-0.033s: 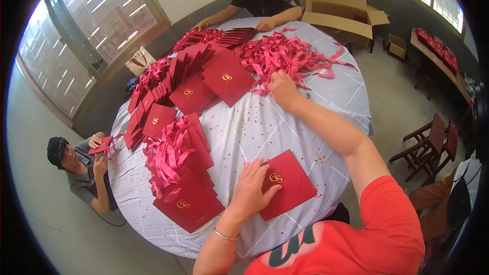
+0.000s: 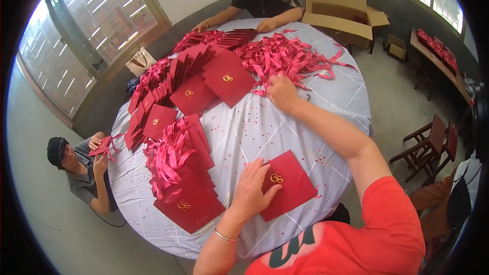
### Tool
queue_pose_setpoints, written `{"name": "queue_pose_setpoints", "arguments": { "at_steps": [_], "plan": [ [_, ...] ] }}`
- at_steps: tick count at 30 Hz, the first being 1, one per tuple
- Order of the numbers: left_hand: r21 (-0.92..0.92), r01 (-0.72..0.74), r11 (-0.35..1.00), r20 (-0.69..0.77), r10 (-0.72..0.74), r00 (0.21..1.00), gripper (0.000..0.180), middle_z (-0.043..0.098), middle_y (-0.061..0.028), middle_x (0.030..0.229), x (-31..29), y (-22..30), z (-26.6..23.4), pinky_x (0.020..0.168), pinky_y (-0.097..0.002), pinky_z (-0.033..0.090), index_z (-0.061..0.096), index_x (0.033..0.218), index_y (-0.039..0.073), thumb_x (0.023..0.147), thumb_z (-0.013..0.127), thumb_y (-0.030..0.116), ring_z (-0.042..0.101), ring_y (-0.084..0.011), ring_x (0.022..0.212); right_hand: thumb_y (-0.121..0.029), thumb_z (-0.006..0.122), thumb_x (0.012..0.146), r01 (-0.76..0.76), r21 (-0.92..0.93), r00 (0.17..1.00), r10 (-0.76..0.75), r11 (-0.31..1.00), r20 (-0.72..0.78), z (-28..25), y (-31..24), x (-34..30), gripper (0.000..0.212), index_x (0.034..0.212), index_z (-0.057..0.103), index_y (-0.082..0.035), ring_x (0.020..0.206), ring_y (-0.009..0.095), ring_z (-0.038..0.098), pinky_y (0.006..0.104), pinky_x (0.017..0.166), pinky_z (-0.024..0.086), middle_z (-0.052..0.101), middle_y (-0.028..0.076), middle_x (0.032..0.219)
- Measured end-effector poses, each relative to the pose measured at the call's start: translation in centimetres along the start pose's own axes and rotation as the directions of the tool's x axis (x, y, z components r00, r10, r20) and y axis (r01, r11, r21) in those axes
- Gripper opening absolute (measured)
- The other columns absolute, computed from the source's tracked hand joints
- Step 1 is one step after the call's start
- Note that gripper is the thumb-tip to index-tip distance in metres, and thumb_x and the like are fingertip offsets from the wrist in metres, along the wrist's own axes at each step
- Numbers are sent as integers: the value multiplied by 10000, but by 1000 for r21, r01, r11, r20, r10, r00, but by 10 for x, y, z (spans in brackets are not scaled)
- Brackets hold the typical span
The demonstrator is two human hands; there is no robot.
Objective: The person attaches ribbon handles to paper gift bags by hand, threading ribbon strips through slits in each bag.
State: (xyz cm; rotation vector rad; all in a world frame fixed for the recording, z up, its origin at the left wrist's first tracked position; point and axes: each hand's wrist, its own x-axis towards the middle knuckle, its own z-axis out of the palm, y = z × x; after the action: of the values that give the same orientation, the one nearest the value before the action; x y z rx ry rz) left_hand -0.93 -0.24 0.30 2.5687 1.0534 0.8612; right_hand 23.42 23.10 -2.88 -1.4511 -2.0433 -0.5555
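My left hand (image 2: 250, 186) lies with its fingers stretched out over the left edge of a flat red paper envelope (image 2: 293, 186) with a gold emblem. The thumb rests across the envelope's face. Farther off, my right hand (image 2: 281, 91) reaches to the near edge of a loose heap of pink-red satin ribbons (image 2: 285, 53). Its fingers are bent together on a ribbon, partly hidden by the hand itself. Left of my left hand sits a stack of similar red envelopes (image 2: 191, 209), with a bunch of ribbons (image 2: 168, 155) along its side.
More red envelopes (image 2: 229, 79) fan across the round table's pale cloth (image 2: 244, 137), scattered with tiny red dots. One person (image 2: 262, 0) sits at the far side, another (image 2: 84, 170) at the left holding a red piece. An open cardboard box (image 2: 336, 12) and wooden stools (image 2: 428, 142) stand beyond the table.
My right hand has shifted very slightly at the ribbon heap. My left hand and the envelope under it keep their place.
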Motion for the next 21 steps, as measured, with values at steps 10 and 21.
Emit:
{"name": "queue_pose_setpoints", "arguments": {
  "at_steps": [10,21],
  "plan": [
    [-942,300,-153,334,-522,785,274,659,-138,1120,1,6,-6,912,-337,540,557,1195,-38,1042,473,173,661,-224,1025,-258,751,801,135,739,952,-292,660,87,-154,-114,-85,206,749,658,-82,733,287,615,404,648,491,635,88,755],
    [-991,135,16,88,-682,726,223,704,-128,1048,3,-4,-23,826,-329,542,623,1081,-10,1017,531,183,688,-209,939,-191,700,872,-152,821,911,-244,550,332,-179,-118,-112,166,905,720,-29,686,291,673,363,631,528,690,137,759]
  ]
}}
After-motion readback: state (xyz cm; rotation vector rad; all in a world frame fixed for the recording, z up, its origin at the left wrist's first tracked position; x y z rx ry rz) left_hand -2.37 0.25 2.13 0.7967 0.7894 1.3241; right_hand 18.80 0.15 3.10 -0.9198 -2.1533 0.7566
